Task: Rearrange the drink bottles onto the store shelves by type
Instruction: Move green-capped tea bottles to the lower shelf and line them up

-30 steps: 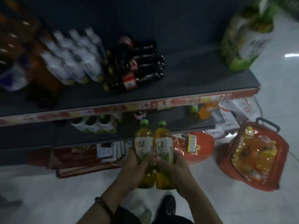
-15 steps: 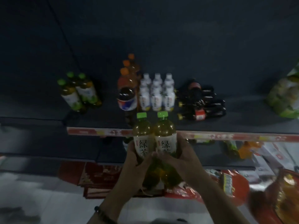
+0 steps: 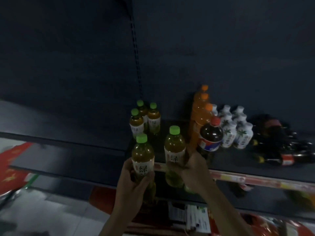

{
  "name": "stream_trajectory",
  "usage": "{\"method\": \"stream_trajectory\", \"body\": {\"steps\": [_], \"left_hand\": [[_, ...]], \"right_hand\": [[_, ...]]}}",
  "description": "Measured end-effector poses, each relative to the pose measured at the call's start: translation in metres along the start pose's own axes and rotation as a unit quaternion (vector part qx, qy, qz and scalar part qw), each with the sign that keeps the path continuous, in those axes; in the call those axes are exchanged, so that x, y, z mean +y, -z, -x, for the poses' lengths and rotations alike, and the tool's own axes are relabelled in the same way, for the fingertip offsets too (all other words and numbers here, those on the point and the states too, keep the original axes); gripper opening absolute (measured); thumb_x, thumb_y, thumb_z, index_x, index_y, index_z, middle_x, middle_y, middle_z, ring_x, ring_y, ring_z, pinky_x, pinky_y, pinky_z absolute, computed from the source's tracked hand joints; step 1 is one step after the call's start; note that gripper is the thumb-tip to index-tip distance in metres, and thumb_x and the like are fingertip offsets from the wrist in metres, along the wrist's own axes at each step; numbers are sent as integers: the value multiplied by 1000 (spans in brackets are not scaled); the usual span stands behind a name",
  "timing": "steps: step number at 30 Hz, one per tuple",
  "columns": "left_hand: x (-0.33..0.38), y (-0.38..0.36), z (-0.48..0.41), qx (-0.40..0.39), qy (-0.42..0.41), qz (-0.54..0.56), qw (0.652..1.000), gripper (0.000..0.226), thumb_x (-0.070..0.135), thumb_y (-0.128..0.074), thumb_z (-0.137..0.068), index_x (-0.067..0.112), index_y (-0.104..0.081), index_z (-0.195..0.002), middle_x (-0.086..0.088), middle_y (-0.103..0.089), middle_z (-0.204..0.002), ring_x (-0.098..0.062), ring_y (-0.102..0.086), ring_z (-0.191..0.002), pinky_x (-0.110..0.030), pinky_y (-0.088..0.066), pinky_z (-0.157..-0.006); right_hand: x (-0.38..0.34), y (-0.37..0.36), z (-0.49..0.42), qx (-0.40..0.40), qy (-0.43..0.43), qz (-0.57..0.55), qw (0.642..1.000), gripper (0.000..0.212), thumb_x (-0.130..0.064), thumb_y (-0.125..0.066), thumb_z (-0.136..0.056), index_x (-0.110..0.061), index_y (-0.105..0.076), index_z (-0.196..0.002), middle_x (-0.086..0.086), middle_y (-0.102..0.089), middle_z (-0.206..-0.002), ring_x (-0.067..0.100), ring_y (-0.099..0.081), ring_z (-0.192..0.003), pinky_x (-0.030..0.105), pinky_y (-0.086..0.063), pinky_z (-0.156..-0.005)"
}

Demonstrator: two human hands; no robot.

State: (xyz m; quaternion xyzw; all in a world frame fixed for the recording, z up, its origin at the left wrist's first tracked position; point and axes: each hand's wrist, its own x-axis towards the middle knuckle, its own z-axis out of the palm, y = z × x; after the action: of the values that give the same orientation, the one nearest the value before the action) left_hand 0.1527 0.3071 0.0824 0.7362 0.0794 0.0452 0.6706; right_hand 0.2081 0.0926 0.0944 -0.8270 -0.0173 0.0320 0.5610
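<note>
Change: half a second ago the two bottles were pressed side by side, now they're split with a clear gap, one per grip. Left grip (image 3: 131, 181) is wrapped round the label of one clear plastic green-tea bottle with a lime-green cap (image 3: 142, 155). Right grip (image 3: 194, 171) is wrapped round its twin (image 3: 174, 150), carried slightly higher and further forward.

The three matching green-capped tea bottles (image 3: 144, 120), earlier well up-left of my grips, now stand straight beyond them on the dark shelf (image 3: 238, 160). My read: I'm lined up on the right type group, and placing is next.

The red-capped dark cola bottle (image 3: 210, 138) sits close to the right of my right grip, so I need to keep clear of it.

Both held bottles are upright and capped, with amber-green liquid and white labels with green characters. Neither is set down yet.
</note>
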Motion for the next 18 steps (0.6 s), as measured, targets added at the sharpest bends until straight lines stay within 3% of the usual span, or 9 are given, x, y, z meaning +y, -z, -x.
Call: {"method": "stream_trajectory", "body": {"steps": [3, 6, 9, 12, 15, 18], "left_hand": [[-3, 8, -31, 24, -6, -7, 1000, 51, 22, -84, -87, 33, -58, -130, 3, -76, -110, -19, -74, -102, -39, -62, -85], [-4, 7, -60, 49, -11, -17, 999, 52, 20, -84, -89, 35, -58, -131, 9, -74, -114, -9, -72, -105, -30, -58, -84], [-7, 5, -85, 61, -20, -31, 997, 49, 18, -83, -90, 33, -59, -130, 10, -75, -115, -9, -72, -107, -28, -58, -84], [-10, 6, -104, 67, -19, -30, 997, 50, 17, -83, -90, 31, -58, -131, 11, -74, -116, -7, -71, -107, -23, -59, -79], [-16, 9, -119, 72, -21, -24, 997, 54, 15, -84, -89, 30, -57, -134, 12, -74, -118, -6, -71, -108, -27, -59, -84], [-20, 16, -131, 63, -18, -11, 998, 55, 14, -84, -88, 29, -58, -134, 10, -74, -119, -7, -71, -109, -28, -59, -84]], "right_hand": [[-5, -19, -45, 10, 9, 21, 1000, 67, -30, -91, -81, -29, -55, -138, -11, -70, -127, 9, -67, -119, 36, -59, -100], [-3, -41, -88, 37, 26, 40, 998, 59, -41, -87, -81, -33, -56, -131, -11, -68, -122, 12, -65, -117, 44, -59, -98], [11, -61, -118, 46, 44, 44, 997, 57, -42, -86, -82, -32, -56, -130, -12, -56, -124, 15, -54, -123, 40, -50, -100], [25, -77, -142, 66, 8, 40, 997, 69, -28, -94, -78, -24, -58, -137, 0, -59, -133, 20, -61, -122, 34, -53, -94], [37, -91, -157, 85, 17, 74, 993, 78, -39, -96, -72, -24, -58, -139, -1, -65, -133, 18, -66, -120, 38, -59, -98], [38, -99, -161, 116, 21, 91, 989, 73, -46, -93, -72, -24, -61, -134, -2, -68, -128, 17, -68, -117, 38, -59, -97]]}}
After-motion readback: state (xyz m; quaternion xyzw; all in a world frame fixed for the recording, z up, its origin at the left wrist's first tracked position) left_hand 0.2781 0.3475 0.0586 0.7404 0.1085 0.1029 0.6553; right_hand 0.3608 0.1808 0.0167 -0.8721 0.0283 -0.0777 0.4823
